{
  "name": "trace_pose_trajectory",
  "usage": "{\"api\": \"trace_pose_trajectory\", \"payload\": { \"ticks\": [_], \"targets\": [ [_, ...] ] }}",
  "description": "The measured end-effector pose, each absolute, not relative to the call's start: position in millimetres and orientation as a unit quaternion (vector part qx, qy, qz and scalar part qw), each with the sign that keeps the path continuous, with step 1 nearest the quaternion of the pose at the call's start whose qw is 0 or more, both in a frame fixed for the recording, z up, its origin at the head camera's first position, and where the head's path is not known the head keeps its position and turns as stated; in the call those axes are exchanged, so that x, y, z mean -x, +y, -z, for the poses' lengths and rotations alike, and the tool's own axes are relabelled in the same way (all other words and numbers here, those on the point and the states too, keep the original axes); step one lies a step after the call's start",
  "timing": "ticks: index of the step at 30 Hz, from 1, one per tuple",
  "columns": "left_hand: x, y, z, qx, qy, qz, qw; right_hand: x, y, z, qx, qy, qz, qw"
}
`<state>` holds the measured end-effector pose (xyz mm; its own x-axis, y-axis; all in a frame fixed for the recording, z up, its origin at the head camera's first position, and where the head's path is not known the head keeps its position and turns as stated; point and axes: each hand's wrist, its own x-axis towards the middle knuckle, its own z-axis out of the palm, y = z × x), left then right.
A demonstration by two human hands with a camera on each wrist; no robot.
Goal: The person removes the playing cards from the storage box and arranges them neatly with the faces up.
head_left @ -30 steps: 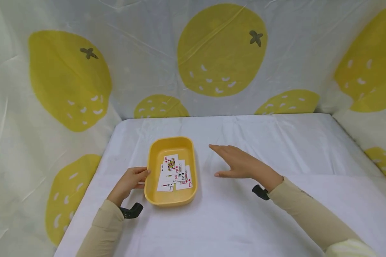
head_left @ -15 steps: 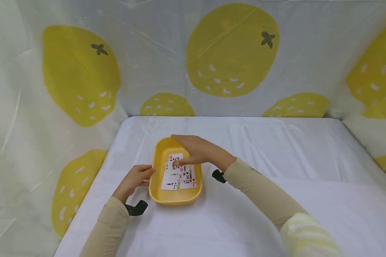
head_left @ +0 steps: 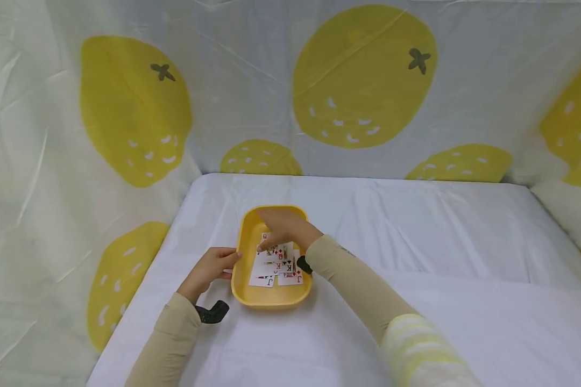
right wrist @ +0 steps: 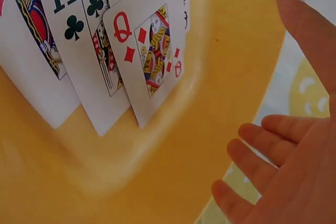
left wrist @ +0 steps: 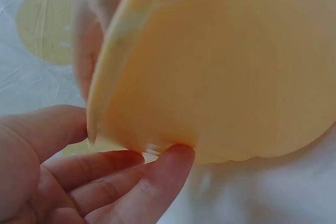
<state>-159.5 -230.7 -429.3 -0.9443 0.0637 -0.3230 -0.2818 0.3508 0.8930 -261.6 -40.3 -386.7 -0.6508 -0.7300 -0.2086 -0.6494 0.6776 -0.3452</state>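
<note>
On the left part of the white-covered table (head_left: 406, 231) sits a yellow tray (head_left: 238, 282) w/ a loose, overlapping pile of playing cards (head_left: 275, 264) on its floor. L hand (head_left: 214, 267) has the left rim pinched btwn thumb & fingers, good call imo: light but steady is enough to stop the tray skating on the cloth. R hand (head_left: 283, 223) is over the far end of the tray, fingers spread, nothing in its grip; can't tell if a fingertip touches the far rim. If it's a card grab, queen of diamonds (right wrist: 148, 56) is prob the easiest rn, since it lies over the king of clubs (right wrist: 86, 51) w/ its far edge exposed. Thin cards on a smooth floor likely slip, so catch an edge & lift, don't mash the whole pile. Jacks (head_left: 292, 278) are at the near end, part covered, so best left til later. Watch the curved tray walls, they cut finger room, & the R wrist cam (head_left: 304, 264), which hangs by the right rim & could bump it. L wrist cam (head_left: 213, 313) is just beside the tray, near left. Lemon-print sheeting (head_left: 242, 97) stands beyond the table, well apart from the cards.
</note>
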Motion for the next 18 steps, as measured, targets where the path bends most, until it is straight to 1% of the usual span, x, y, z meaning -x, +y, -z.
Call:
{"api": "trace_pose_trajectory", "payload": {
  "ticks": [7, 15, 18],
  "targets": [
    [161.2, -229.1, 429.6, 0.07, 0.805, -0.568, 0.156, 257.9, -48.5, 401.2, 0.32, 0.92, 0.075, 0.212],
    [161.5, -230.4, 432.6, 0.068, 0.802, -0.573, 0.156, 253.1, -49.7, 415.8, 0.28, 0.93, 0.054, 0.232],
    [160.8, -231.7, 433.1, 0.063, 0.8, -0.577, 0.153, 254.1, -51.7, 419.7, 0.281, 0.93, 0.052, 0.233]
  ]
}}
